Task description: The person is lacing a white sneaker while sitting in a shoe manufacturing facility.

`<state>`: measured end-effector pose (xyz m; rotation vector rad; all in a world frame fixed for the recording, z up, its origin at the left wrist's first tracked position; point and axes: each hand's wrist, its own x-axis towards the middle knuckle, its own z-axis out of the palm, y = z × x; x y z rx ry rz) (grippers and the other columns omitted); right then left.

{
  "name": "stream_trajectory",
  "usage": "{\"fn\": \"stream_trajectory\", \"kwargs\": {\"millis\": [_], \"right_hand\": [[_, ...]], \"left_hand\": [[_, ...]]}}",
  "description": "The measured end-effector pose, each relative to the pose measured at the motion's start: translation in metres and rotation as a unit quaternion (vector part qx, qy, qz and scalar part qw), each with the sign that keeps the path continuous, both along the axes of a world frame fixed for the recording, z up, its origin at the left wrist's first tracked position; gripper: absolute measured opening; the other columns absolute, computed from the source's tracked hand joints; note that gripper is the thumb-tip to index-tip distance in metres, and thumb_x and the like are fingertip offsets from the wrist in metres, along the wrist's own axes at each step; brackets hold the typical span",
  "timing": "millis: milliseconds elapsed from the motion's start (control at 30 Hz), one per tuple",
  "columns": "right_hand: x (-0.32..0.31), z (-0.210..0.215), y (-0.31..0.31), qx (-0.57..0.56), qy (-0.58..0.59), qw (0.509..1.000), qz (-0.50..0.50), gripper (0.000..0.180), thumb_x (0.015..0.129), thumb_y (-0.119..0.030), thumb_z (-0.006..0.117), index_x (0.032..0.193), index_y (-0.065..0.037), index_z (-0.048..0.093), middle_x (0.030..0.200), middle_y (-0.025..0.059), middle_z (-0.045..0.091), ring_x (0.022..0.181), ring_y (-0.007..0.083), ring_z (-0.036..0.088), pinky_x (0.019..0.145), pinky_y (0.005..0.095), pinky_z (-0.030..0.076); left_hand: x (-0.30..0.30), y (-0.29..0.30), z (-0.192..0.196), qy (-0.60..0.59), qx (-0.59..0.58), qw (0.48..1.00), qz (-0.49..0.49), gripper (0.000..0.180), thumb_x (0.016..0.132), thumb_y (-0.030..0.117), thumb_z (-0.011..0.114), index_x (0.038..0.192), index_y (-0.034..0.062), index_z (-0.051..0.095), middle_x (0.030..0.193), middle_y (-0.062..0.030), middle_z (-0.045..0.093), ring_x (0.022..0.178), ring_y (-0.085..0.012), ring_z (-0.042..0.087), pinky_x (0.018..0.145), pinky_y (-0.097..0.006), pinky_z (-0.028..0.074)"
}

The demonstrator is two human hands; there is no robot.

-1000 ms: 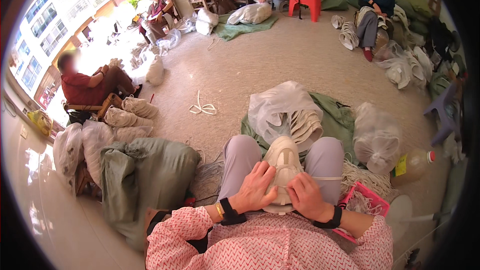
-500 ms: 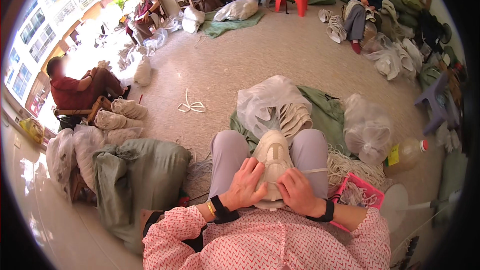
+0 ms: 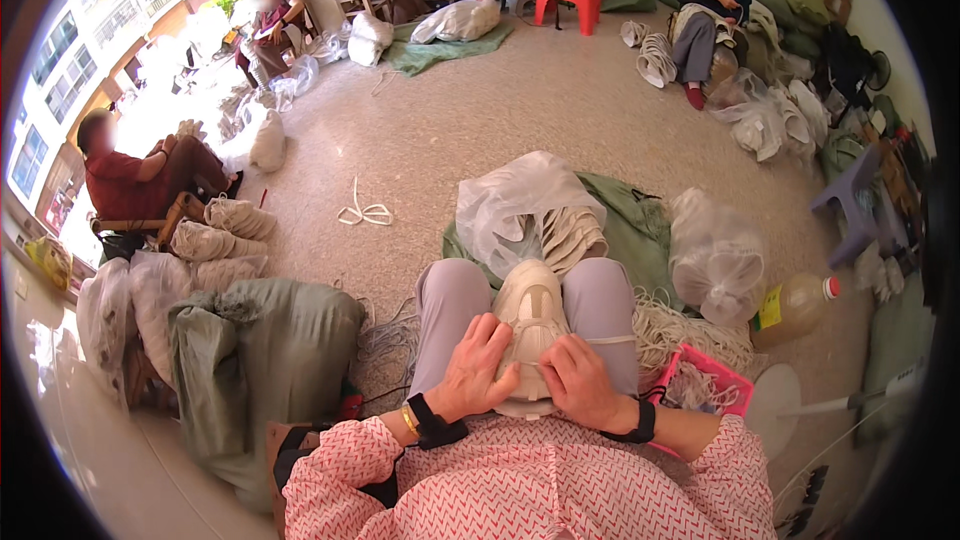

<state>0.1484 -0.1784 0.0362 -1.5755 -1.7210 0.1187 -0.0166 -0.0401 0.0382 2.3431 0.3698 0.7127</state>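
A cream-coloured shoe [image 3: 531,312] lies between my knees with its toe pointing away from me. My left hand [image 3: 478,365] grips its left side, the fingers curled over the upper and the thumb near the opening. At the shoe's right side my right hand [image 3: 580,375] is closed in a pinch. A pale flat shoelace [image 3: 612,340] runs from that hand across my right knee. The lacing across the upper shows partly between my hands; the fingertips of my right hand hide the exact spot they pinch.
Beyond my knees, a clear plastic bag [image 3: 500,202] with stacked shoe parts lies on green cloth [image 3: 625,215]. Loose laces [image 3: 670,338] and a pink basket [image 3: 738,395] are at right, near a capped jug [image 3: 797,305]. A green sack [image 3: 270,360] stands left. Several people sit farther off.
The surroundings have shifted slightly left in the picture. Both hands keep nearly the same places on the shoe, and the lace still runs from my right hand.
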Motion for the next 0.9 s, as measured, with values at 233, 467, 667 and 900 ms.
{"fn": "stream_trajectory", "kwargs": {"millis": [233, 467, 667, 900], "right_hand": [[0.004, -0.003, 0.0, 0.02, 0.023, 1.0, -0.004, 0.012, 0.091, -0.005, 0.066, 0.094, -0.003, 0.055, 0.091, 0.0147, 0.053, 0.086, 0.0365, 0.056, 0.076, 0.0454, 0.048], [0.005, -0.003, 0.0, 0.021, 0.048, 0.999, -0.005, 0.013, 0.09, -0.004, 0.067, 0.096, -0.003, 0.056, 0.093, 0.0147, 0.055, 0.088, 0.0375, 0.057, 0.077, 0.0458, 0.049], [0.007, 0.004, -0.002, 0.005, 0.115, 0.993, -0.015, 0.013, 0.089, -0.003, 0.069, 0.093, -0.003, 0.057, 0.088, 0.015, 0.056, 0.085, 0.0383, 0.058, 0.074, 0.0446, 0.048], [0.026, 0.025, -0.004, -0.132, 0.257, 0.957, -0.022, 0.01, 0.092, -0.007, 0.073, 0.094, -0.001, 0.066, 0.082, 0.0078, 0.063, 0.067, 0.016, 0.06, 0.061, 0.0311, 0.047]], "left_hand": [[0.003, 0.0, 0.0, -0.002, -0.004, 1.0, 0.002, 0.032, 0.082, 0.02, 0.061, 0.102, -0.0013, 0.049, 0.096, -0.0216, 0.043, 0.092, -0.0424, 0.047, 0.083, -0.049, 0.042], [0.003, 0.0, -0.002, -0.002, 0.0, 1.0, 0.007, 0.031, 0.082, 0.021, 0.062, 0.101, -0.0011, 0.049, 0.096, -0.021, 0.043, 0.091, -0.0419, 0.047, 0.082, -0.048, 0.042], [0.003, -0.001, 0.0, -0.007, -0.009, 1.0, 0.007, 0.031, 0.082, 0.022, 0.062, 0.099, -0.0011, 0.049, 0.095, -0.0205, 0.043, 0.091, -0.0414, 0.047, 0.082, -0.048, 0.042], [0.002, 0.001, -0.002, -0.009, -0.018, 1.0, 0.01, 0.031, 0.083, 0.022, 0.063, 0.098, -0.0007, 0.048, 0.094, -0.02, 0.043, 0.09, -0.0409, 0.046, 0.082, -0.047, 0.042]]}}
